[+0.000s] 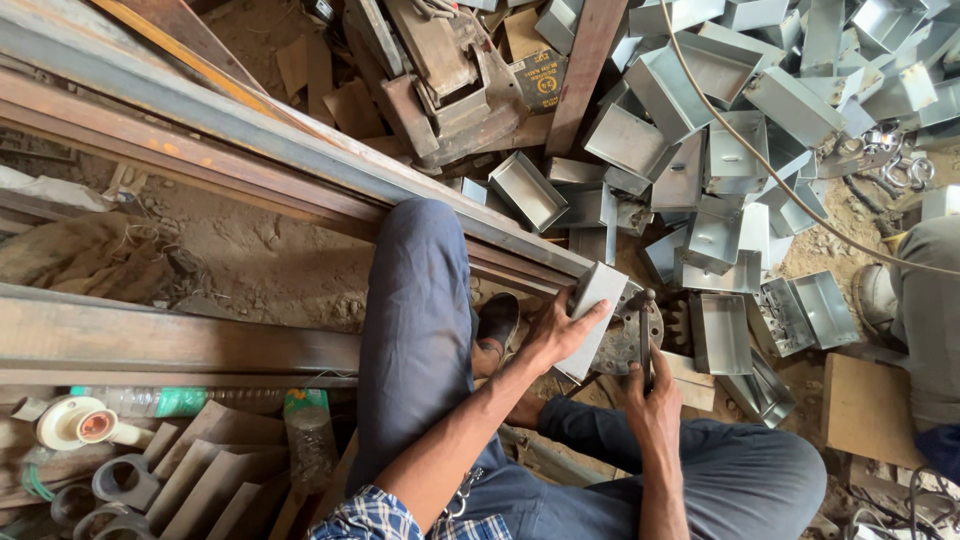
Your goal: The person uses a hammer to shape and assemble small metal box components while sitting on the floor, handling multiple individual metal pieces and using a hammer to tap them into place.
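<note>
A dirt floor (250,260) strewn with scrap serves as the workplace, with long rusty steel beams (200,130) running across it and a heap of open galvanised sheet-metal boxes (720,130) piled beyond the person's knees. The person sits low, legs folded around a round perforated steel plate (630,340) that lies on the ground, apparently as an anvil.

The left hand (555,335) has its fingers (590,312) wrapped over one grey metal box (592,310), pressing it on edge against the plate, seemingly to keep it steady at the working spot. Just to the right of those fingers, the right hand (652,405) is closed round the handle of a dark upright tool (646,335), probably a hammer or punch, its head standing beside the box.

More boxes (790,315) lie within reach past the tool. Another person's shoe (878,292) and trouser leg show at the right edge. A plastic bottle (150,402) and pipe fittings (110,480) lie far left.
</note>
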